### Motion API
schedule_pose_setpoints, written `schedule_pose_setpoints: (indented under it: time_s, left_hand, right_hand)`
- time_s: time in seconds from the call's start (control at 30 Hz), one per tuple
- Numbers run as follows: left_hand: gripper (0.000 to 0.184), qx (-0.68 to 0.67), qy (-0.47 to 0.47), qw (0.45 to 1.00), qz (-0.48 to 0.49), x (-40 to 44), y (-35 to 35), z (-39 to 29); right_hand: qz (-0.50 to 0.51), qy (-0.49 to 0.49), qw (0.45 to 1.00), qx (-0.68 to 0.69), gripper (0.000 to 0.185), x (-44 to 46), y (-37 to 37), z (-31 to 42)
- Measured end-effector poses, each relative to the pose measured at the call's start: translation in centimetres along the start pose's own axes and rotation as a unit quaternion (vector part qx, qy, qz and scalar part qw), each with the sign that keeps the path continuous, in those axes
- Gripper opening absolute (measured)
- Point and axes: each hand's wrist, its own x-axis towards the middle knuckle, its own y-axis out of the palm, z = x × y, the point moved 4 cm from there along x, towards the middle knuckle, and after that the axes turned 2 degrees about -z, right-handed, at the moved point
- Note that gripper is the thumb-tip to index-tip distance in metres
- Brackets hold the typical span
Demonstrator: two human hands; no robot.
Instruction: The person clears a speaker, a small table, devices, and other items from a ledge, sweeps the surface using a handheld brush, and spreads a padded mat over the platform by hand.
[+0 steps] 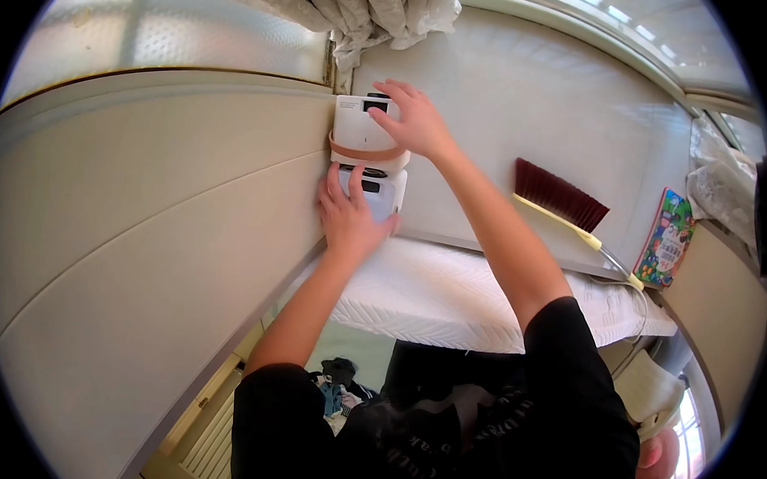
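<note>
Two white box-shaped devices sit end to end in the corner of the ledge, against the beige panel. The farther white device has a small dark window and a tan strap across its near end. My right hand grips its right far corner, fingers over the far edge and thumb near the dark window. Closer to me lies the second white device, with a dark rectangle on its pale face. Across it my left hand is spread, gripping it with fingers on the far part and thumb at its right side.
A dark-red bristled brush lies on the pale ledge. A colourful packet leans at the right. Gathered curtain hangs at the far corner. A white quilted mattress runs below the ledge; clothes lie lower down.
</note>
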Motion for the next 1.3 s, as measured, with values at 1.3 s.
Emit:
schedule_pose_setpoints:
  time_s: [1.3]
  left_hand:
    - [0.124,0.046,0.079,0.995,0.036,2.1,-0.9,-0.8]
  right_hand:
    - [0.095,0.173,0.967,0.161,0.069,-3.0,3.0,-4.8]
